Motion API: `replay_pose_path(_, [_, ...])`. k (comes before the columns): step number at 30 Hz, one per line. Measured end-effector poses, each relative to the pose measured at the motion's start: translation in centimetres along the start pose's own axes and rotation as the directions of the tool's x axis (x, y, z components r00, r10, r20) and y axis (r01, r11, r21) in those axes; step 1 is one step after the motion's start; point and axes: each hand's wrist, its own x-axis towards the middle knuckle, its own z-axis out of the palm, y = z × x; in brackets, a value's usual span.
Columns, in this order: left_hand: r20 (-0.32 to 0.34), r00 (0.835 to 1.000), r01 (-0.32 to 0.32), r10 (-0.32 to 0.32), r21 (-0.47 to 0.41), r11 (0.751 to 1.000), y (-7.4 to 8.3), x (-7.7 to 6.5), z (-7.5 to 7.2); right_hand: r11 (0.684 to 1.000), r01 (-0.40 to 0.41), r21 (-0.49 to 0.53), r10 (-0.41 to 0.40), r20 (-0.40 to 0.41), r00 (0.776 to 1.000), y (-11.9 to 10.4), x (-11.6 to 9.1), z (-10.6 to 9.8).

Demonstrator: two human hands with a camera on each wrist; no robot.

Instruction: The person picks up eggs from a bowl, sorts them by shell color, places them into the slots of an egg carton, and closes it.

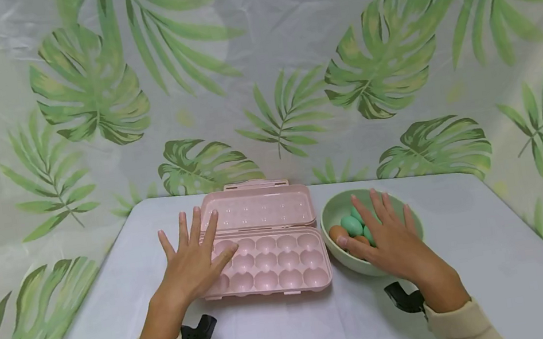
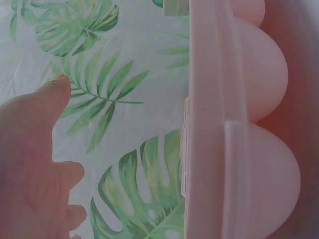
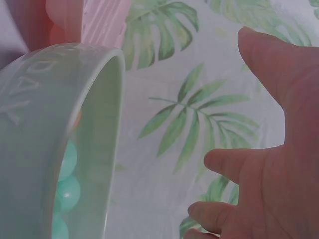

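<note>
A pink egg carton [image 1: 293, 293] lies with its lid folded back on the table, its round hollows bare where they show. My left hand [image 1: 189, 271] hovers above the carton's left side, fingers spread, holding nothing; it hides some hollows. To the right of the carton stands a light green bowl [image 1: 329, 208] with several green eggs [image 1: 351, 225] and brown eggs [image 1: 338, 233] inside. Over the bowl my right hand [image 1: 391, 239] is spread with nothing in it, covering part of the contents. In the right wrist view, the fingers stay apart from the bowl's rim [image 3: 119, 64].
A white cloth covers the table [image 1: 284, 335]. Behind it hangs a curtain [image 1: 263, 37] printed with green leaves. A black wrist mount [image 1: 197, 331] sits at the left wrist and another black mount [image 1: 405, 296] at the right. The bowl stands close against the carton's right edge.
</note>
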Motion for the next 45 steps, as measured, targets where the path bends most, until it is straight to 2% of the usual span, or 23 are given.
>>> replay_pose_path(7, [-0.036, 0.999, -0.011, 0.009, -0.049, 0.999, -0.8, -0.1, -0.2, 0.999, 0.030, 0.011, -0.030, -0.034, 0.999, 0.2, 0.6, 0.2])
replay_pose_path(14, [-0.073, 0.997, -0.016, 0.005, -0.150, 0.989, -2.3, 0.1, 0.0, 0.991, 0.045, 0.124, -0.040, -0.038, 0.998, 0.6, 1.5, 0.6])
replay_pose_path(16, [-0.097, 0.995, -0.024, 0.003, -0.214, 0.977, -2.9, 0.2, 0.1, 0.985, 0.046, 0.164, -0.041, -0.036, 0.999, 0.7, 1.8, 0.8])
replay_pose_path(20, [-0.149, 0.988, -0.027, -0.027, -0.349, 0.937, -4.0, 0.3, 0.5, 0.971, 0.042, 0.235, -0.034, -0.039, 0.999, 1.1, 2.4, 1.3])
replay_pose_path(26, [-0.209, 0.973, -0.013, -0.098, -0.473, 0.881, -5.3, 0.3, 1.5, 0.950, -0.001, 0.312, 0.014, -0.041, 0.999, 1.4, 2.7, 1.8])
replay_pose_path(34, [-0.158, 0.967, 0.074, -0.200, -0.576, 0.814, -6.5, 0.0, 2.9, 0.915, -0.033, 0.402, 0.058, -0.050, 0.997, 1.9, 3.4, 2.6])
replay_pose_path(39, [-0.144, 0.963, 0.100, -0.228, -0.595, 0.797, -6.8, -0.1, 3.6, 0.881, -0.032, 0.472, 0.073, -0.069, 0.995, 2.2, 4.0, 3.3])
replay_pose_path(45, [-0.140, 0.958, 0.110, -0.250, -0.625, 0.773, -7.1, -0.4, 4.4, 0.873, -0.052, 0.484, 0.095, -0.065, 0.993, 2.4, 4.4, 3.9])
